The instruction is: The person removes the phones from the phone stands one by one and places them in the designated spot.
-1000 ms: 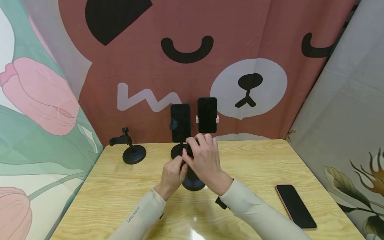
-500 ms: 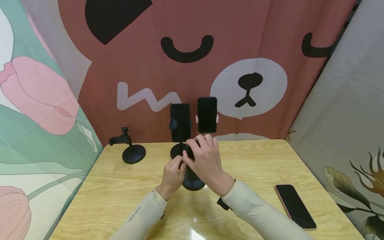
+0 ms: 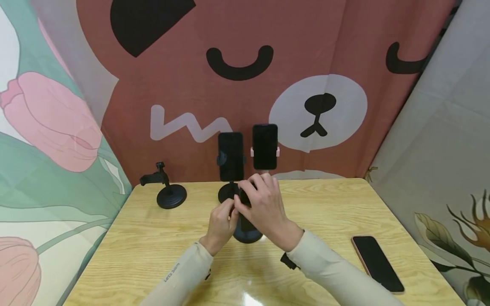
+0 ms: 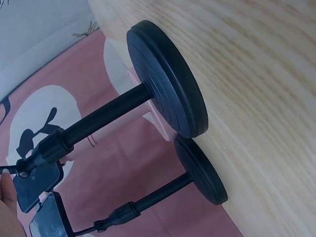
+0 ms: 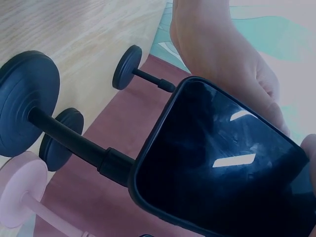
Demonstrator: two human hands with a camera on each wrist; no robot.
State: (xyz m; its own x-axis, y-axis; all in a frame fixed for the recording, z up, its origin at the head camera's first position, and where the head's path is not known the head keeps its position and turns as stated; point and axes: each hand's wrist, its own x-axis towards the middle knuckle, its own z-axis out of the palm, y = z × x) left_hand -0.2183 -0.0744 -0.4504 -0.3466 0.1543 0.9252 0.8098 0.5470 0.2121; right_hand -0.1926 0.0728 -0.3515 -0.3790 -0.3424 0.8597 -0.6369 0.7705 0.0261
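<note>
My right hand [image 3: 266,208] grips a black phone [image 5: 212,153] from above, with fingers over its upper part and the thumb at its left edge. The phone is on a black phone stand [image 4: 106,113], whose round base [image 3: 248,236] rests on the table. My left hand [image 3: 220,223] is curled at the left side of the phone. In the right wrist view it lies close behind the phone's edge; its fingertips and exact hold at the stand's top are hidden. Only a bit of finger shows at the edge of the left wrist view.
Behind stand a second black stand with a phone [image 3: 231,157] and a pink stand with a phone [image 3: 265,146]. A black stand [image 3: 171,196] with no phone is at the table's back left. Another phone [image 3: 377,263] lies face up at right on the wooden table [image 3: 314,204].
My right wrist has shifted slightly to the right while its fingers stay on the phone. The left hand stays almost in place, and the other stands and phones have not moved.
</note>
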